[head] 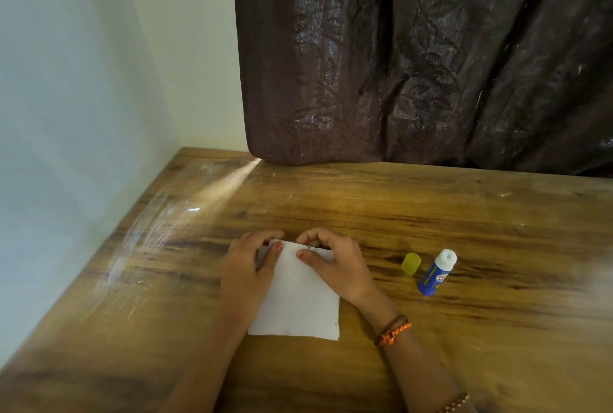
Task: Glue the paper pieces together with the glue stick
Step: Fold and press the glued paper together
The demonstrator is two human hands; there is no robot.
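Observation:
A white paper piece [298,300] lies flat on the wooden table [464,213]. My left hand [245,266] grips its far left corner, thumb on top. My right hand [335,260] pinches the far edge, thumb pressed on the sheet and fingers curled over it. A second sheet underneath cannot be made out. To the right an uncapped blue glue stick [436,275] lies on the table with its white tip pointing away. Its yellow cap [411,263] sits just left of it.
A dark brown patterned curtain [414,64] hangs at the back and touches the table's far edge. A pale wall [83,97] runs along the table's left side. An orange bracelet [393,333] is on my right wrist.

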